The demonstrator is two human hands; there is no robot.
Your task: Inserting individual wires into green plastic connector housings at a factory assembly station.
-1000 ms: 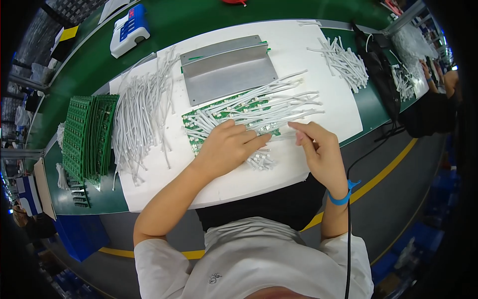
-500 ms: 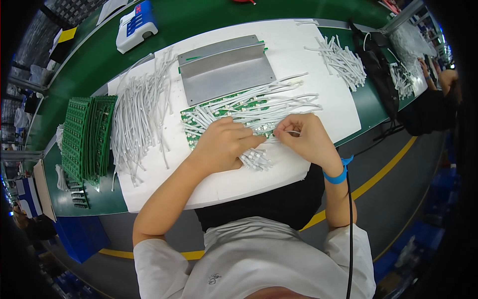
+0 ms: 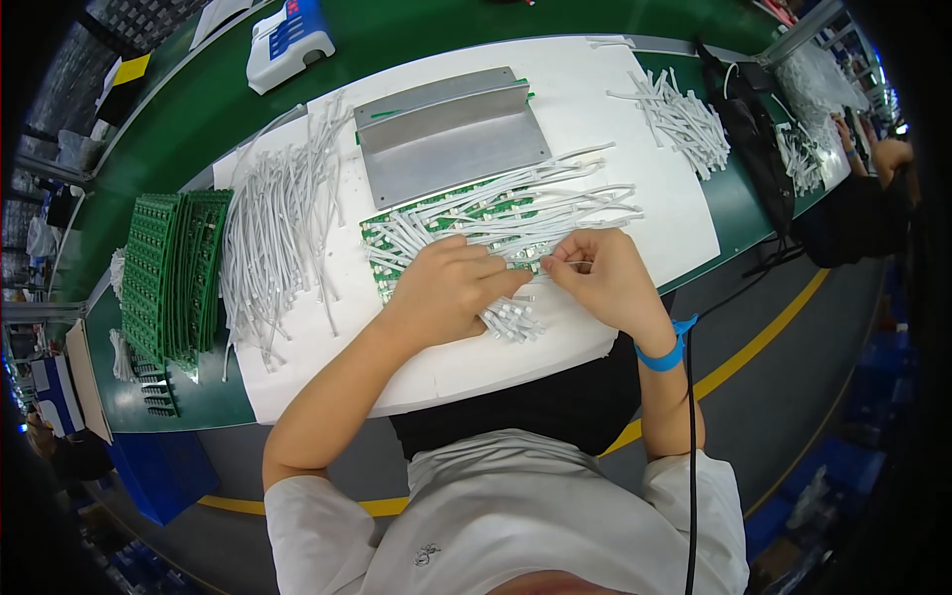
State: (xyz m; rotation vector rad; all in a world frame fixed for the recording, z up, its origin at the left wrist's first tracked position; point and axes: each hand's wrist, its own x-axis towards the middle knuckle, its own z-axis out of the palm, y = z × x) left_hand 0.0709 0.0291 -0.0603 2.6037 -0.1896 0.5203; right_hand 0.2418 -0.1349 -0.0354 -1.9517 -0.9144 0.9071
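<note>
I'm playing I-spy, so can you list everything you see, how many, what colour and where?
Table: one, green, under everything
Sheet: one, white, on the table
Metal piece: one, grey, upper middle
Circuit board: one visible, green, below the metal piece
Cables: many, white, over that board
Left cable pile: many, white
Right cable pile: many, white
Board stack: many, green, left
Device: one, blue and white, upper left
Bin: one, blue, lower left
Co-worker: one, dark clothes, right edge
Background things: too small to count
Wristband: one, blue, right wrist
Left hand: one, bare, on the cables
Right hand: one, bare, pinching a white cable
</note>
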